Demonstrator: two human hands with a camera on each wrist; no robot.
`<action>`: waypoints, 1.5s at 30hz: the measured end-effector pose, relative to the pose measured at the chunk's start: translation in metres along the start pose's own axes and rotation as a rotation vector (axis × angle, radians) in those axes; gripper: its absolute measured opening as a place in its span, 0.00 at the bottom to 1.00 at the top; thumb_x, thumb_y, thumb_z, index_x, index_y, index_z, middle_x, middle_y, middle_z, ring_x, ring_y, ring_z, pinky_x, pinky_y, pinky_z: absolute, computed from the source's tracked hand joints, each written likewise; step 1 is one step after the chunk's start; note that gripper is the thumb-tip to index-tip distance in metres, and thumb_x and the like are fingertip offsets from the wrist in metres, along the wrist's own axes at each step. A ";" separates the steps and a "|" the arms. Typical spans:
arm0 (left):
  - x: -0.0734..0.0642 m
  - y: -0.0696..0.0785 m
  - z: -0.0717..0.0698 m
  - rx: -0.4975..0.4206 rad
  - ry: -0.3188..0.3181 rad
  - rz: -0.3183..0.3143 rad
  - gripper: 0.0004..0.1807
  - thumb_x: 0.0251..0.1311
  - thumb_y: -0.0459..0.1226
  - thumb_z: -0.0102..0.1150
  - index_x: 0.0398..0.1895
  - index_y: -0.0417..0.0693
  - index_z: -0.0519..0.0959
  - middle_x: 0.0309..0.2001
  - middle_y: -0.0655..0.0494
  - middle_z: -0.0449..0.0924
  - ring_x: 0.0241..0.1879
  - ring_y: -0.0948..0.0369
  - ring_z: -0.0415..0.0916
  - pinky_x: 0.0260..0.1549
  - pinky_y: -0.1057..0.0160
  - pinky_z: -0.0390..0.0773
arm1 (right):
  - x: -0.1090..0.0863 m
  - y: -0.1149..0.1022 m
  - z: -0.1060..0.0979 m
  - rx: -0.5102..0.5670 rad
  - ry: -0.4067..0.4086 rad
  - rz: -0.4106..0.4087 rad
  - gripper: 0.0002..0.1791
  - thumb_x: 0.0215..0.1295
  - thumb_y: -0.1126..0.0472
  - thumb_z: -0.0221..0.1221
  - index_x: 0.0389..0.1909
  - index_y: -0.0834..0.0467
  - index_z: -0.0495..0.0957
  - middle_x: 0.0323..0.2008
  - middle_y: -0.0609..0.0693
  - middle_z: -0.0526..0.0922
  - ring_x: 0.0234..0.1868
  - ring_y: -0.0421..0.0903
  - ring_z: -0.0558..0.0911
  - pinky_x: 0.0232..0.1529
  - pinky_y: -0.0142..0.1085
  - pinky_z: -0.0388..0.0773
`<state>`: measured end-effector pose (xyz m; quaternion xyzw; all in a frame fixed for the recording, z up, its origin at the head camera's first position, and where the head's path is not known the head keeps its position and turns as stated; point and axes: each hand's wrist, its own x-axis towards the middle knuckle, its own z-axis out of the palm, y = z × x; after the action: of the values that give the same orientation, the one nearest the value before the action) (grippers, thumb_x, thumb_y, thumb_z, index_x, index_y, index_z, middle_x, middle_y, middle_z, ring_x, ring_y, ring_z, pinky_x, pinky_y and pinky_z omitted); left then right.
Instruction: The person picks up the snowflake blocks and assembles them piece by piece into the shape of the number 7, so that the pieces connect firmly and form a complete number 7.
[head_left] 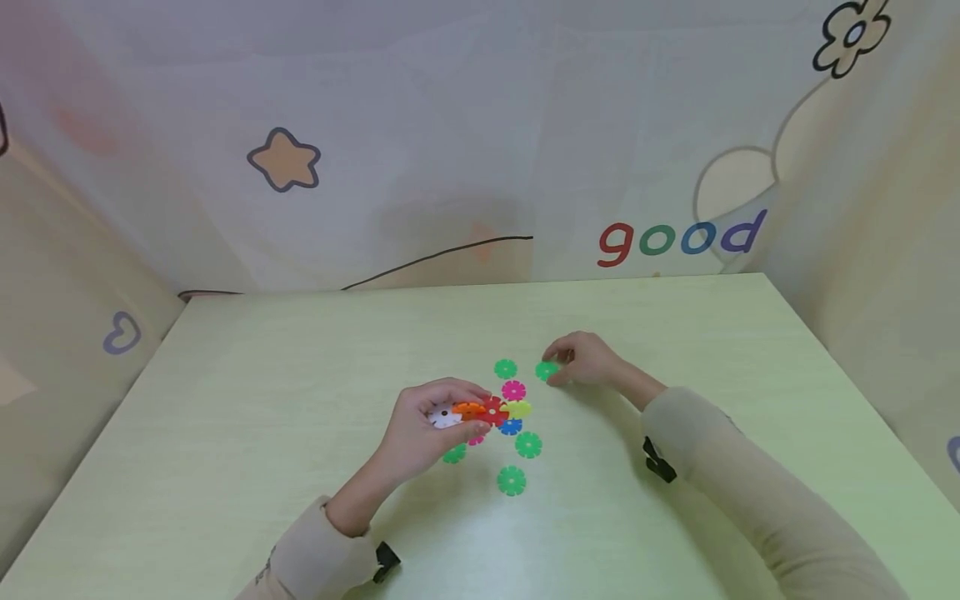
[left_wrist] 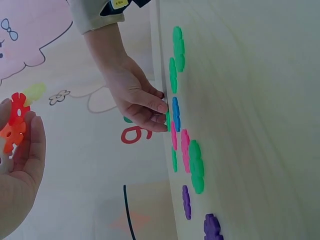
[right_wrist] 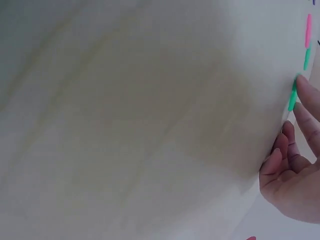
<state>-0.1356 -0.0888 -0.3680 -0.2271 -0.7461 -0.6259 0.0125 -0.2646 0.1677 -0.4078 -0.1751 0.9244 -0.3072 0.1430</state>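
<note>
My left hand (head_left: 420, 429) grips a joined row of notched plastic discs between thumb and fingers, held above the table. The row runs from a white disc (head_left: 442, 417) through an orange disc (head_left: 468, 410) and a red disc (head_left: 492, 412) to a yellow disc (head_left: 520, 409) at its right end. Farther back on the right, my right hand (head_left: 590, 360) pinches a green disc (head_left: 545, 370) by its edges, low at the tabletop. In the right wrist view, the thumb and a fingertip sit at opposite ends of this disc, the other fingers curled.
Loose discs lie on the table (head_left: 675, 333) around the left hand: several green ones (head_left: 512, 481), a pink disc (head_left: 513, 390) and a blue disc (head_left: 512, 427). The left wrist view also has purple discs (left_wrist: 186, 202). A printed cloth (head_left: 450, 125) hangs behind the table's far edge.
</note>
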 end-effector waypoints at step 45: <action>0.001 0.002 0.001 0.018 0.019 -0.027 0.08 0.47 0.29 0.66 0.33 0.39 0.81 0.42 0.50 0.80 0.47 0.55 0.73 0.34 0.63 0.79 | -0.074 -0.038 -0.010 0.447 0.088 -0.054 0.22 0.55 0.61 0.63 0.51 0.64 0.75 0.25 0.53 0.74 0.29 0.50 0.74 0.33 0.38 0.76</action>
<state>-0.1353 -0.0870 -0.3665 -0.2108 -0.7546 -0.6213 0.0132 -0.1925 0.1748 -0.3646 -0.1504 0.8336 -0.5154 0.1296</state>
